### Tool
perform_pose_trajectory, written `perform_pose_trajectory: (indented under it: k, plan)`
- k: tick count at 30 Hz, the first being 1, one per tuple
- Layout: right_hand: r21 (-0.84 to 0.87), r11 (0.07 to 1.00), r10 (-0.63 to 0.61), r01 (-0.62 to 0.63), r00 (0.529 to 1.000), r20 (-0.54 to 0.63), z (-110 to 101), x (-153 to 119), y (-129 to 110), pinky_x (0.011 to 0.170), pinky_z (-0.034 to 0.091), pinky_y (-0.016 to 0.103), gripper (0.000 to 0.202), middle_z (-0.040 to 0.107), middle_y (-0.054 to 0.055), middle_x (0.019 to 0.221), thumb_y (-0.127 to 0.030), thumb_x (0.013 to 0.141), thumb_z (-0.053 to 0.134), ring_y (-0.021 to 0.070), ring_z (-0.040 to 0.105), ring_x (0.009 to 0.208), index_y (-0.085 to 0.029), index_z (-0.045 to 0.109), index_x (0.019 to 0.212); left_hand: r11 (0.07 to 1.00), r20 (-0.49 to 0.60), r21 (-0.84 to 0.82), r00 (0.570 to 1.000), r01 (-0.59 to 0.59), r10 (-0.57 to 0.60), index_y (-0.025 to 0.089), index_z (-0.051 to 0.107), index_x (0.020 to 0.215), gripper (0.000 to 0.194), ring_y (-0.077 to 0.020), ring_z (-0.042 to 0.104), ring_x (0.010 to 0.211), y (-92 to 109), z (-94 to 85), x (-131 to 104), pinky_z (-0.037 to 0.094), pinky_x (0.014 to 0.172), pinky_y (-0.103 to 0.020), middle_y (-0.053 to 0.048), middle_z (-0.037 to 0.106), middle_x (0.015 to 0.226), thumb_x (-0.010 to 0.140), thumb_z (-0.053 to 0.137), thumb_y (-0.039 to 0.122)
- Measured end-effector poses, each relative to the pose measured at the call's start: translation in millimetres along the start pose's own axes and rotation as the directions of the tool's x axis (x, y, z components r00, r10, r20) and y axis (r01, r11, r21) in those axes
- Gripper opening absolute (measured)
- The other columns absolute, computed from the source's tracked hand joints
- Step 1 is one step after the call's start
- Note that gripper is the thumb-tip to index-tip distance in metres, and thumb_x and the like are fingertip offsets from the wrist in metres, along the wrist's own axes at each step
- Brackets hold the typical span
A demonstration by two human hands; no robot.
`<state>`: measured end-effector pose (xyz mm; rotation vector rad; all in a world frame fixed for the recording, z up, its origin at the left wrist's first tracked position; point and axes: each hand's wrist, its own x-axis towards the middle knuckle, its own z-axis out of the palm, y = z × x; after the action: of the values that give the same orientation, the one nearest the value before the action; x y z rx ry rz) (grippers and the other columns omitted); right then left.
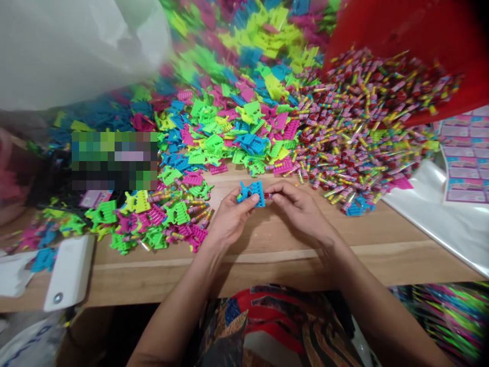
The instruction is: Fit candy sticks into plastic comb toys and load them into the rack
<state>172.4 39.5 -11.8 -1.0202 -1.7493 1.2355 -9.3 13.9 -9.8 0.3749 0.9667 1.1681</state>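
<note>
My left hand [236, 213] is closed on a blue plastic piece [257, 192] with slots along one side, held a little above the wooden table. Close to its right side, my right hand [296, 206] pinches a small tube [268, 195] with a dark red end, mostly covered by the fingers. The tube's tip is at the slotted edge; whether it sits inside cannot be made out. Beyond the hands lies a heap of green, pink, blue and yellow plastic pieces [214, 145]. A pile of small pink-and-yellow tubes [355, 148] spreads at the right.
Plastic pieces mixed with tubes [168, 219] lie left of my hands. A white power bank [71, 272] rests near the table's front edge. Sheets of printed labels [468, 158] lie at far right, beside a red sheet or container [401, 30]. A white bag [76, 51] stands back left.
</note>
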Motion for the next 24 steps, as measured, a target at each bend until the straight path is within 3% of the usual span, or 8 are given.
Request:
perform_pose_trajectory:
  k: [4, 10, 15, 18, 21, 24]
  plan:
    - [0.045, 0.999, 0.021, -0.022, 0.999, 0.035, -2, 0, -3, 0.084, 0.053, 0.032, 0.026, 0.071, 0.003, 0.097, -0.046, 0.1, 0.06, 0.0188, 0.066, 0.091, -0.023, 0.072, 0.105, 1.0, 0.025, -0.012, 1.0, 0.001, -0.001, 0.016, 0.07, 0.09, 0.043, -0.0081, 0.063, 0.073, 1, 2.4, -3, 0.048, 0.075, -0.022, 0.002, 0.072, 0.083, 0.057, 0.097, 0.024]
    - [0.178, 0.976, 0.108, -0.122, 0.99, 0.087, -7, -1, -6, 0.066, 0.051, 0.029, 0.033, 0.069, 0.001, 0.081, -0.053, 0.094, 0.066, 0.0149, 0.061, 0.069, -0.021, 0.072, 0.1, 0.997, 0.039, 0.035, 0.997, 0.065, -0.066, 0.017, 0.073, 0.086, 0.042, -0.0097, 0.063, 0.072, 6, 3.0, -6, 0.047, 0.071, -0.024, 0.001, 0.072, 0.083, 0.053, 0.098, 0.025]
    - [0.272, 0.95, 0.115, -0.151, 0.983, 0.144, -10, 1, -7, 0.061, 0.049, 0.027, 0.037, 0.069, 0.001, 0.076, -0.056, 0.088, 0.073, 0.0128, 0.056, 0.061, -0.019, 0.07, 0.091, 0.989, 0.083, 0.117, 0.992, 0.086, -0.097, 0.017, 0.073, 0.086, 0.042, -0.0123, 0.063, 0.068, 7, 1.6, -6, 0.048, 0.069, -0.027, -0.001, 0.073, 0.081, 0.054, 0.097, 0.03]
    - [0.224, 0.969, 0.092, -0.107, 0.993, 0.079, -8, -1, -4, 0.063, 0.05, 0.028, 0.034, 0.069, 0.001, 0.076, -0.054, 0.089, 0.072, 0.014, 0.058, 0.065, -0.02, 0.07, 0.089, 0.977, 0.08, 0.211, 0.996, -0.043, 0.027, 0.017, 0.071, 0.09, 0.039, -0.0141, 0.064, 0.071, 3, 4.8, -9, 0.049, 0.07, -0.027, -0.001, 0.073, 0.083, 0.063, 0.092, 0.036]
    - [0.099, 0.995, 0.022, -0.019, 0.999, -0.031, -1, -5, 1, 0.072, 0.052, 0.03, 0.026, 0.072, 0.002, 0.083, -0.046, 0.095, 0.067, 0.0173, 0.065, 0.077, -0.021, 0.07, 0.092, 0.89, -0.021, 0.406, 0.972, -0.205, 0.233, 0.019, 0.067, 0.087, 0.029, -0.0104, 0.056, 0.062, -3, 11.7, -16, 0.043, 0.061, -0.023, 0.003, 0.066, 0.072, 0.072, 0.086, 0.034]
    - [-0.034, 0.998, -0.055, 0.051, 0.993, -0.109, 9, -9, 3, 0.075, 0.052, 0.032, 0.019, 0.073, 0.003, 0.087, -0.038, 0.1, 0.061, 0.0186, 0.067, 0.082, -0.022, 0.068, 0.094, 0.812, -0.101, 0.536, 0.937, -0.232, 0.334, 0.02, 0.061, 0.079, 0.023, -0.0083, 0.042, 0.053, -9, 16.7, -21, 0.034, 0.051, -0.022, 0.006, 0.054, 0.061, 0.077, 0.081, 0.032]
